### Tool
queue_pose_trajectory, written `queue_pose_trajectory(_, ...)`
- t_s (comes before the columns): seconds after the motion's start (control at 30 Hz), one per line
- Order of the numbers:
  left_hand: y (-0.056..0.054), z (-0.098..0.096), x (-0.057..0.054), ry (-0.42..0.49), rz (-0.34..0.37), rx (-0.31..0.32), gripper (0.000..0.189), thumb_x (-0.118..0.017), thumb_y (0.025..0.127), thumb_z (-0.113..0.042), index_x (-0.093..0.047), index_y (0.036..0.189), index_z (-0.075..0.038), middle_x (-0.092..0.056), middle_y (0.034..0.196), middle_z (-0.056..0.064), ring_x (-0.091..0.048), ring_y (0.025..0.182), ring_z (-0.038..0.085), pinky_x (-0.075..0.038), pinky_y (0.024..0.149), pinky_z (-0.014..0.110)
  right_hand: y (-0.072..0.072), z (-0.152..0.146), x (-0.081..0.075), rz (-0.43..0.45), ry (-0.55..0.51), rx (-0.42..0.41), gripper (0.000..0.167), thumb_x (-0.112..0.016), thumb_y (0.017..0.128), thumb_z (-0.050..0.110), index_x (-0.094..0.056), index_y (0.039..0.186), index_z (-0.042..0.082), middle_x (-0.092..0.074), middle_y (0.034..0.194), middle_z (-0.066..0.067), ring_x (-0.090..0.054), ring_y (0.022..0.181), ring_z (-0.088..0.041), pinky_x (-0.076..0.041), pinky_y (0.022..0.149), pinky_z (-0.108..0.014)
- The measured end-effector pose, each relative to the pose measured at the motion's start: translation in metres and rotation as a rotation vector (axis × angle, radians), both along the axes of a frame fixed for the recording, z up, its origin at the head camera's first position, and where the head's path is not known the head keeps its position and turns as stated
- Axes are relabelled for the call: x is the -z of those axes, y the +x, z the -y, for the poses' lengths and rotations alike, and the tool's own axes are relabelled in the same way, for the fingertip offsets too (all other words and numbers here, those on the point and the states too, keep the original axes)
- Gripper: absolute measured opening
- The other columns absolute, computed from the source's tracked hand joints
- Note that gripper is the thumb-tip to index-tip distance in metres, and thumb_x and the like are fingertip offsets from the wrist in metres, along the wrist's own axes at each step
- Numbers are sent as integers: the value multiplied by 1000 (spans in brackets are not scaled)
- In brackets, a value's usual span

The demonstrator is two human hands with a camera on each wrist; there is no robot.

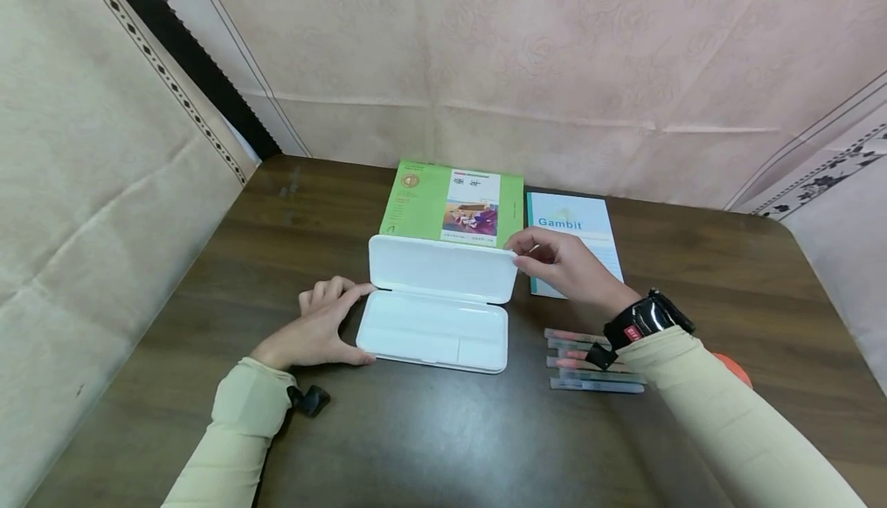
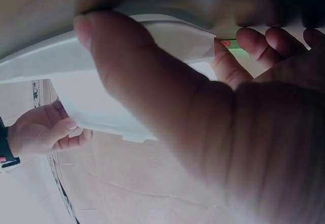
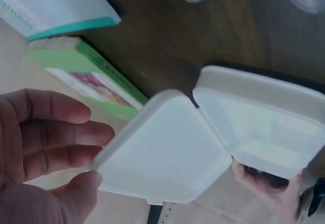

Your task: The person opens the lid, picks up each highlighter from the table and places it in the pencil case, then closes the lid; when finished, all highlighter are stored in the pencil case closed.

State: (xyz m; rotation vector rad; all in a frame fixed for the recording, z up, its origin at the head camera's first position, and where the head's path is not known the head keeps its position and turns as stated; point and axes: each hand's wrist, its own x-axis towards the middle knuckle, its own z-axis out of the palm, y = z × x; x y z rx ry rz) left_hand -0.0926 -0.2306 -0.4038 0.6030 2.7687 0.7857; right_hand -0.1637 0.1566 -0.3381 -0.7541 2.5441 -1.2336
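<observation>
A white plastic pencil case [image 1: 416,331] lies opened on the table, its lid [image 1: 440,268] tilted up toward the back. A small divider marks off the right part of its base. My left hand [image 1: 317,327] holds the base's left end, thumb at the front corner and index finger near the hinge. The right hand [image 1: 567,265] pinches the lid's right edge between thumb and fingers. In the right wrist view, that lid [image 3: 162,148] slants up from the hinge, with the thumb [image 3: 84,188] at its corner.
Behind the case lies a green book [image 1: 419,196], partly covered by the lid. A light blue "Gambit" notebook [image 1: 575,219] is under the right hand. Several capped pens [image 1: 596,386] lie in a row at the right. An orange object [image 1: 734,369] shows past the right sleeve.
</observation>
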Motion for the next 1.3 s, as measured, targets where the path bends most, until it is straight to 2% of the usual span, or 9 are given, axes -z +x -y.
queue_pose_trajectory(0.2,0,0,0,1,-10,-1,98,-87,65,-50,-42,146,-20,-43,124,7,-32,109,27,-16,83,42,-9,0,7,-17,-19,12,22,-60,99,19,-66,120,14,-67,103,-6,-58,82,-23,-50,71,-25)
queue_pose_trajectory(0.4,0,0,1,-2,-9,-1,99,-87,64,-52,-42,147,-21,-43,125,7,-31,110,28,-16,83,41,-8,-2,9,-72,16,8,22,-62,98,21,-66,120,16,-67,98,-1,-57,81,-18,-50,70,-25)
queue_pose_trajectory(0.6,-1,-1,3,-6,-17,3,100,-87,64,-53,-41,147,-22,-43,125,7,-31,111,28,-15,83,41,5,-17,-3,-82,80,31,28,-64,97,26,-63,123,19,-66,95,1,-58,80,-18,-49,68,-28)
queue_pose_trajectory(0.87,-2,2,4,-6,-35,4,100,-86,64,-54,-41,147,-21,-43,126,8,-31,110,28,-15,83,42,26,-71,-10,-83,221,76,22,-66,95,26,-66,116,19,-63,92,1,-55,83,-14,-48,72,-24)
queue_pose_trajectory(1.13,-2,1,3,5,-10,6,100,-86,65,-53,-40,148,-19,-42,126,10,-30,111,30,-14,84,44,51,-116,5,-77,341,35,15,-69,92,13,-67,106,14,-59,81,6,-49,68,-7,-43,59,-23)
queue_pose_trajectory(1.3,-3,1,4,-2,-7,5,100,-86,65,-52,-40,148,-19,-42,127,10,-30,112,30,-15,84,44,63,-125,13,-45,406,19,15,-72,88,9,-69,101,16,-60,82,9,-48,70,-5,-41,61,-22)
